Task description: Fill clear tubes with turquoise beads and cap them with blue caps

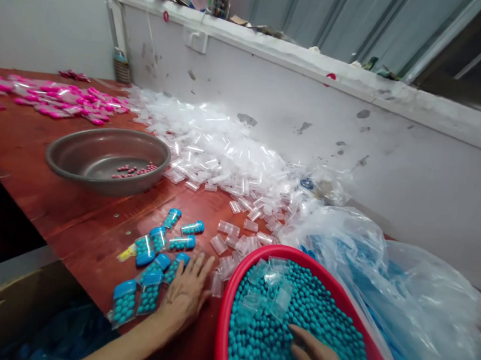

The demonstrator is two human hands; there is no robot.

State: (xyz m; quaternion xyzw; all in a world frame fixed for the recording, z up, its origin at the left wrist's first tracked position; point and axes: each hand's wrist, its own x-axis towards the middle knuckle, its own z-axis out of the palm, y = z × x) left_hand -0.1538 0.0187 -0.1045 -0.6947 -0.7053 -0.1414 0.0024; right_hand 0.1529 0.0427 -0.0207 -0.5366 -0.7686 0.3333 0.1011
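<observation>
My left hand (185,289) lies flat on the red-brown table with its fingers stretched out. Its fingertips are beside a small clear bottle with a blue cap (176,267), filled with teal beads. Several more such filled bottles (149,294) lie around it to the left. At the lower right, my right hand (320,357) is in the red basin (223,334), low over the teal beads (318,302). Its fingers are apart, and nothing shows between them. Several clear empty bottles (283,300) rest on the beads, just beyond these fingers.
A long heap of clear bottles (226,151) runs along the wall. A grey bowl (99,177) holds some pink beads. Pink-capped pieces (72,100) lie at the far left. A plastic bag (344,238) with blue pieces lies right of the basin. Below the table edge stands a cardboard box (10,300).
</observation>
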